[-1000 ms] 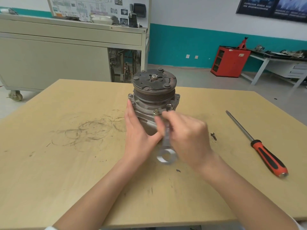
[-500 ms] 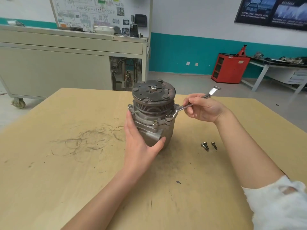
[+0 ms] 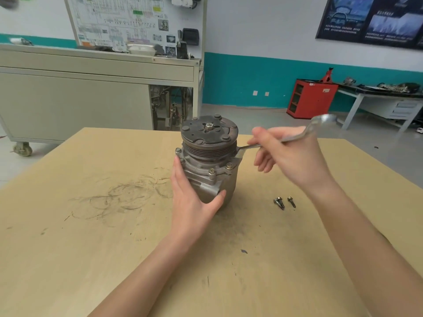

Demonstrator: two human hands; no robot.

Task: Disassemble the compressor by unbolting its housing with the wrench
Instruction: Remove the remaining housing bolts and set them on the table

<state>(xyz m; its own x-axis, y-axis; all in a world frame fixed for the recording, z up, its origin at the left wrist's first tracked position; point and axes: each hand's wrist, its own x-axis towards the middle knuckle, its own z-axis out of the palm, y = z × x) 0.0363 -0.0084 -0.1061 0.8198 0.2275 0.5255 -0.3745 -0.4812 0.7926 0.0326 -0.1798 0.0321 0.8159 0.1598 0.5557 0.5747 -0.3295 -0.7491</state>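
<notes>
The compressor (image 3: pixel 209 161) stands upright on the surface (image 3: pixel 91 248). The left hand (image 3: pixel 192 202) holds its body from the left, thumb round the front, I'd say to stop it twisting. The right hand (image 3: pixel 290 156) pinches the one wrench (image 3: pixel 297 138), whose head sits at the compressor's right rim. Four flange bolts (image 3: pixel 211 171) show in that rim; two loose bolts (image 3: pixel 279 203) lie to the compressor's right

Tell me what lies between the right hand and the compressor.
The wrench: in the head view its shaft bridges the gap from the right hand to the compressor, where its head sits at the right side.
</notes>
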